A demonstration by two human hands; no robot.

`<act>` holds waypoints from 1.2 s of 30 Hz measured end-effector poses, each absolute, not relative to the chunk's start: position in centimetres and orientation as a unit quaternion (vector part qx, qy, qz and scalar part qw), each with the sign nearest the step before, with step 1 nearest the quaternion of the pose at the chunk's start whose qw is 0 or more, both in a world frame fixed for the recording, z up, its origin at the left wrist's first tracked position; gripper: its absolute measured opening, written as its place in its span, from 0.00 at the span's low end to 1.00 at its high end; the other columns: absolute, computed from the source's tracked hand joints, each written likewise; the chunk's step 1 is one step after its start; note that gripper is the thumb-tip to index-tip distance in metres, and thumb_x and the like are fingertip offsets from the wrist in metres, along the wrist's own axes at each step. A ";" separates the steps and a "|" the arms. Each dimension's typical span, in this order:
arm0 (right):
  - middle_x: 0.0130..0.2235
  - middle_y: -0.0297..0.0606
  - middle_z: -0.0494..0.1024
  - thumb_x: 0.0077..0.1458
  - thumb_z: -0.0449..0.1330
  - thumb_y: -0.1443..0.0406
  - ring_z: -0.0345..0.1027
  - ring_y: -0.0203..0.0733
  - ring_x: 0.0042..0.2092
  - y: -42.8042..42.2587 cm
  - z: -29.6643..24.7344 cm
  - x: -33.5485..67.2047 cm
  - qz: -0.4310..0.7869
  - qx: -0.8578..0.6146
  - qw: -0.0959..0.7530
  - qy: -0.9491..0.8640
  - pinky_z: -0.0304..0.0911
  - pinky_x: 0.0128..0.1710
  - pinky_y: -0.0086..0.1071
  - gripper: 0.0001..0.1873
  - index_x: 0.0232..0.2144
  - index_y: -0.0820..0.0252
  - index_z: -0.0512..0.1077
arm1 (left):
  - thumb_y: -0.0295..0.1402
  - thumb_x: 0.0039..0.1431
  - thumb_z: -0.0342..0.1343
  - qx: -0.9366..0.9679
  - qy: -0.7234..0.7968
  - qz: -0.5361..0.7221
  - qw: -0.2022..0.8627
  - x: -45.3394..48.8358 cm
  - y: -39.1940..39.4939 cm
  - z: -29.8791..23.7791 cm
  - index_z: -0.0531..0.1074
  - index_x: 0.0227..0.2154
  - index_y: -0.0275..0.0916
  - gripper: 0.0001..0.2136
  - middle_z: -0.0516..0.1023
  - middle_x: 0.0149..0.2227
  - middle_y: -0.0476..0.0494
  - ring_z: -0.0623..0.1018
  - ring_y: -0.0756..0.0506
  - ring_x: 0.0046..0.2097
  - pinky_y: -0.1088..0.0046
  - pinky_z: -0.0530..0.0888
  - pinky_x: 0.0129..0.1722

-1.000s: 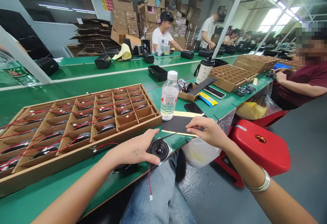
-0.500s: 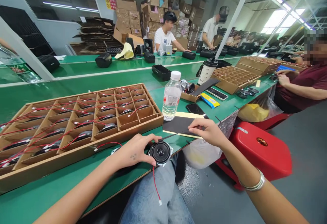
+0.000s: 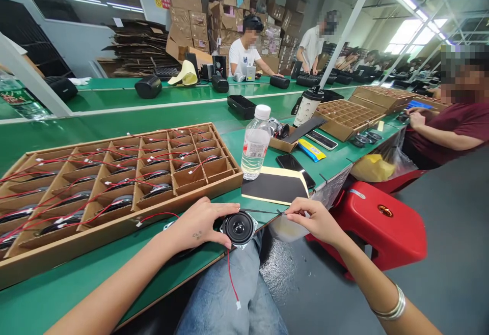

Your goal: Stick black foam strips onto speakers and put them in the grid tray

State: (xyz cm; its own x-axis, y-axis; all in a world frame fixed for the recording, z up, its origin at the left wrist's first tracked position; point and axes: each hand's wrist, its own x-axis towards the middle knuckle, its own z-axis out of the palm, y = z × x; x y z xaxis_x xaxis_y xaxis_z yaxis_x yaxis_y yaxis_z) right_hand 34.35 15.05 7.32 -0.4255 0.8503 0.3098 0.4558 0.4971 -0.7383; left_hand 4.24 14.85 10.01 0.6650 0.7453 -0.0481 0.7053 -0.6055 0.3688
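Observation:
My left hand (image 3: pixel 198 225) rests on the green bench and holds a small round black speaker (image 3: pixel 239 228) at the bench's front edge, thumb and fingers curled round its rim. A red wire (image 3: pixel 231 279) hangs from the speaker over my lap. My right hand (image 3: pixel 311 218) pinches one end of a thin black strip (image 3: pixel 262 211) that stretches leftward to the speaker's top. Just behind lies a black foam sheet on yellow backing (image 3: pixel 275 185).
A cardboard divider tray (image 3: pixel 114 218) with several red-wired speakers fills the bench on the left. A water bottle (image 3: pixel 254 142), a phone (image 3: pixel 291 163) and a small box of parts (image 3: pixel 281 144) stand behind. A red stool (image 3: pixel 382 223) sits on the right. Other people work nearby.
My right hand left the black foam sheet and moved toward me, drawing a thin black strip off it. The left hand stayed on the speaker.

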 end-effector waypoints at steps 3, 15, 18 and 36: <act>0.27 0.38 0.74 0.56 0.56 0.56 0.63 0.36 0.27 14.2 7.3 34.3 0.280 -0.407 0.346 -0.798 0.57 0.24 0.28 0.15 0.26 0.61 0.73 | 0.56 0.45 0.54 0.910 0.381 0.042 0.159 4.3 15.1 10.2 0.61 0.53 0.47 0.33 0.67 0.54 0.46 0.69 0.44 0.52 0.72 0.60 0.38; 0.25 0.37 0.73 0.58 0.54 0.58 0.64 0.36 0.26 12.3 7.8 33.5 0.220 -0.385 0.333 -0.832 0.58 0.24 0.29 0.15 0.27 0.61 0.73 | 0.54 0.45 0.56 0.923 0.373 0.002 0.097 5.6 14.5 11.8 0.63 0.51 0.45 0.31 0.68 0.50 0.48 0.73 0.46 0.39 0.71 0.61 0.36; 0.26 0.38 0.73 0.59 0.53 0.58 0.64 0.36 0.27 12.1 8.0 33.4 0.220 -0.381 0.329 -0.836 0.59 0.24 0.28 0.15 0.27 0.61 0.73 | 0.53 0.45 0.57 0.921 0.381 -0.009 0.076 5.8 14.3 11.9 0.63 0.51 0.46 0.30 0.68 0.50 0.48 0.73 0.46 0.38 0.71 0.62 0.35; 0.27 0.38 0.73 0.62 0.50 0.62 0.64 0.37 0.30 10.9 8.4 32.1 0.199 -0.317 0.301 -0.877 0.60 0.29 0.29 0.14 0.29 0.62 0.71 | 0.53 0.47 0.54 0.916 0.393 -0.081 -0.006 7.3 12.9 12.9 0.60 0.54 0.48 0.31 0.70 0.41 0.44 0.72 0.45 0.31 0.68 0.65 0.35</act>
